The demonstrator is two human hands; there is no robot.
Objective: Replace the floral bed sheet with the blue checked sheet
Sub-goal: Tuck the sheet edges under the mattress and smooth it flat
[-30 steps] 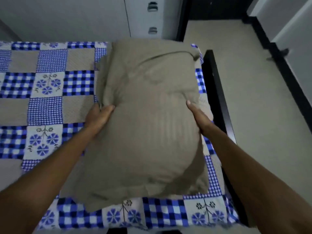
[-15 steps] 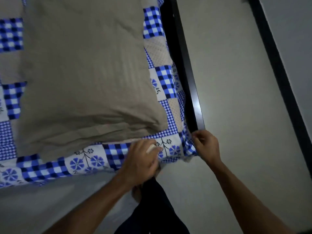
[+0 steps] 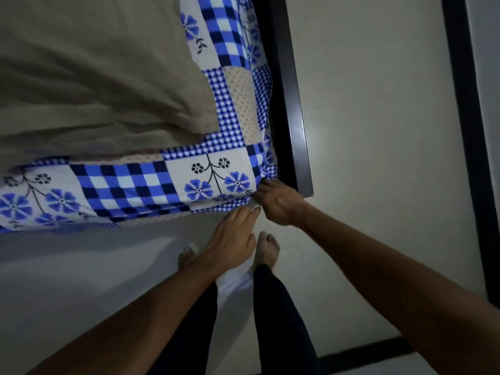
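Note:
The blue checked sheet (image 3: pixel 151 182), a patchwork of blue checks and blue flowers, covers the bed at upper left. A tan pillow (image 3: pixel 89 77) lies on it. At the bed's near right corner my right hand (image 3: pixel 278 204) grips the sheet's bunched corner, fingers curled round the cloth. My left hand (image 3: pixel 232 234) reaches just below that corner with straight fingers, its fingertips at the sheet's lower edge beside my right hand. No other sheet is in view.
A black bed frame rail (image 3: pixel 292 104) runs along the bed's right side. Pale floor (image 3: pixel 378 131) lies to the right, with a dark skirting strip (image 3: pixel 465 131) along the wall. My bare feet (image 3: pixel 266 250) stand below the corner.
A second ago both hands held the pillow over the bed. They then let it lie and went to the bed's near right corner; my view has dropped closer to that corner.

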